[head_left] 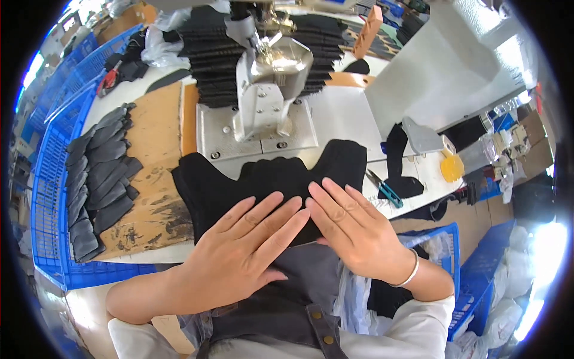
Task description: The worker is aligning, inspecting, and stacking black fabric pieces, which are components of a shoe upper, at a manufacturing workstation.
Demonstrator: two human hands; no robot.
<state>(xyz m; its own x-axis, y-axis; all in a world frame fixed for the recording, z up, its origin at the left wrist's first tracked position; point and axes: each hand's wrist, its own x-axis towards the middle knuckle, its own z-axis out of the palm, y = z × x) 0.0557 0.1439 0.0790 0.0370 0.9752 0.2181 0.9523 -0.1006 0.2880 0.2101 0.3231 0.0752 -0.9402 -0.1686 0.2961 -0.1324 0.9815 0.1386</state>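
Observation:
A black cut fabric piece (272,179) with a scalloped far edge and two raised side flaps lies at the front of the sewing machine's metal plate (218,140). Flat on its near part rests my left hand (248,242), fingers outstretched and pointing away from me. My right hand (353,230) lies on the fabric too, its fingers spread and its fingertips close to those of the left. Neither hand grips anything. Just beyond the fabric stands the sewing machine head (272,69); its needle is hard to make out. Both palms hide the fabric's near middle.
Overlapping dark grey pieces (107,173) cover a worn cardboard sheet (161,206) on the left, beside a blue basket (51,209). Behind the machine head lies a stack of black pieces (206,57). Teal-handled thread snips (390,194) and a yellow disc (452,168) are at right.

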